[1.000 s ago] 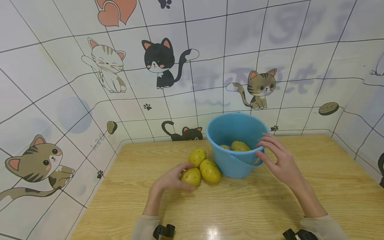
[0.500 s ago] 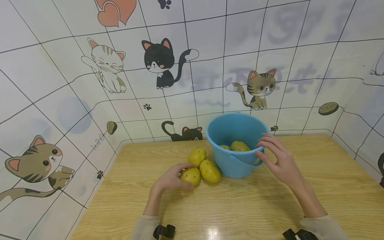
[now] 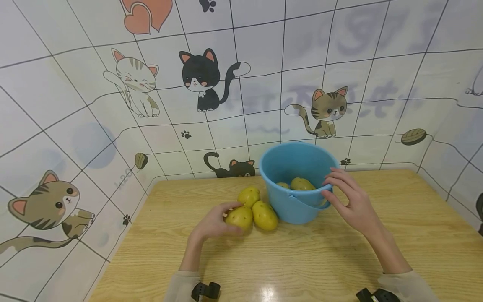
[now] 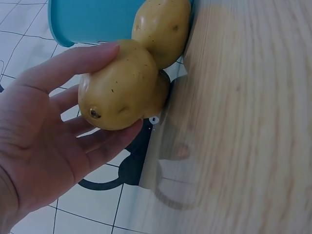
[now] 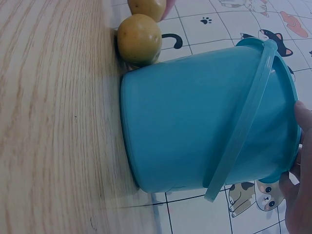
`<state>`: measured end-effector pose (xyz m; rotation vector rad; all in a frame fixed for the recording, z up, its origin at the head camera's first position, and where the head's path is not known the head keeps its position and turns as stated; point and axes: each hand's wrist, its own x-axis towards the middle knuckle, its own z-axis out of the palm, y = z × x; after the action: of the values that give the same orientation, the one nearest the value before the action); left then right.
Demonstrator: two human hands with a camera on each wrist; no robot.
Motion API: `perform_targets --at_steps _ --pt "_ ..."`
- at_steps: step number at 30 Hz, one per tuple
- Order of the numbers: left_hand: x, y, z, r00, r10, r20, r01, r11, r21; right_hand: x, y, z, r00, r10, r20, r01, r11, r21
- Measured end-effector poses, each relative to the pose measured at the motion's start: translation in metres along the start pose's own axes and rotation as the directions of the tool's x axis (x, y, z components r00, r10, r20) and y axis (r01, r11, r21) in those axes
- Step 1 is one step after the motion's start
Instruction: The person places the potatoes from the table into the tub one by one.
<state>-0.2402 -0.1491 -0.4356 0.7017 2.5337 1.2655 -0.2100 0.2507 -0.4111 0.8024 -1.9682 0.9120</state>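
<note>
My left hand (image 3: 214, 222) curls its thumb and fingers round a yellow potato (image 3: 240, 217) at the near left of a small group. Two more potatoes adjoin it: one behind (image 3: 249, 196) and one to its right (image 3: 266, 215). In the left wrist view the thumb lies on one side of the held potato (image 4: 119, 90) and the fingers on the other. Beside them a blue bucket (image 3: 290, 206) stands upright with potatoes (image 3: 302, 184) inside, its floor partly hidden. My right hand (image 3: 352, 201) pinches the bucket's right rim, thumb outside and fingertips over the edge.
The wooden table (image 3: 286, 260) runs up to a tiled-pattern wall (image 3: 264, 92) printed with cartoon cats, close behind the bucket. The bucket's handle (image 5: 241, 122) hangs down its near side. Bare tabletop lies in front of the potatoes and right of the bucket.
The potato in my left hand has shifted slightly away from me and turned a little, the left hand moving with it. My right hand and the bucket have stayed in place.
</note>
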Motion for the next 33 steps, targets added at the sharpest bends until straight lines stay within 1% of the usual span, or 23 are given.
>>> perform_targets --at_steps 2,7,12,13,14,16,19,20,26,33 --pt "0.0 0.001 0.0 1.0 0.014 -0.019 -0.014 0.999 -0.034 0.0 0.0 0.0 1.0 0.001 0.001 -0.001 1.0 0.0" --pt "0.002 0.006 -0.001 0.994 0.055 -0.1 -0.062 0.995 -0.073 0.0 0.0 -0.001 1.0 -0.003 -0.001 0.003 1.0 0.001" --pt "0.003 0.011 0.0 0.982 0.09 -0.168 -0.105 0.991 -0.082 0.0 0.0 -0.002 1.0 -0.001 -0.001 0.001 1.0 -0.002" --pt "0.002 0.017 -0.001 0.98 0.094 -0.177 -0.11 0.991 -0.08 0.0 0.0 -0.002 1.0 0.0 0.0 0.0 1.0 -0.003" --pt "0.002 0.018 0.0 0.977 0.101 -0.189 -0.117 0.99 -0.075 0.0 0.0 -0.002 1.0 0.0 0.001 0.0 1.0 -0.004" --pt "0.003 0.021 0.0 0.97 0.12 -0.213 -0.139 0.987 -0.075 0.0 0.0 -0.002 1.0 0.0 0.003 0.0 1.0 -0.004" --pt "0.003 0.024 0.001 0.961 0.123 -0.249 -0.147 0.986 -0.078 0.0 0.0 -0.001 1.0 0.0 0.007 0.0 1.0 0.0" --pt "0.005 0.021 0.002 0.956 0.126 -0.266 -0.152 0.985 -0.08 -0.001 0.0 -0.001 1.0 0.0 0.008 0.0 1.0 0.001" --pt "0.004 0.027 0.002 0.93 0.118 -0.349 -0.167 0.979 -0.116 -0.001 0.001 -0.001 1.0 0.006 0.012 -0.006 1.0 0.001" --pt "0.006 0.035 0.005 0.903 0.114 -0.415 -0.185 0.973 -0.137 -0.001 0.0 -0.002 1.0 0.01 0.013 -0.01 1.0 -0.001"
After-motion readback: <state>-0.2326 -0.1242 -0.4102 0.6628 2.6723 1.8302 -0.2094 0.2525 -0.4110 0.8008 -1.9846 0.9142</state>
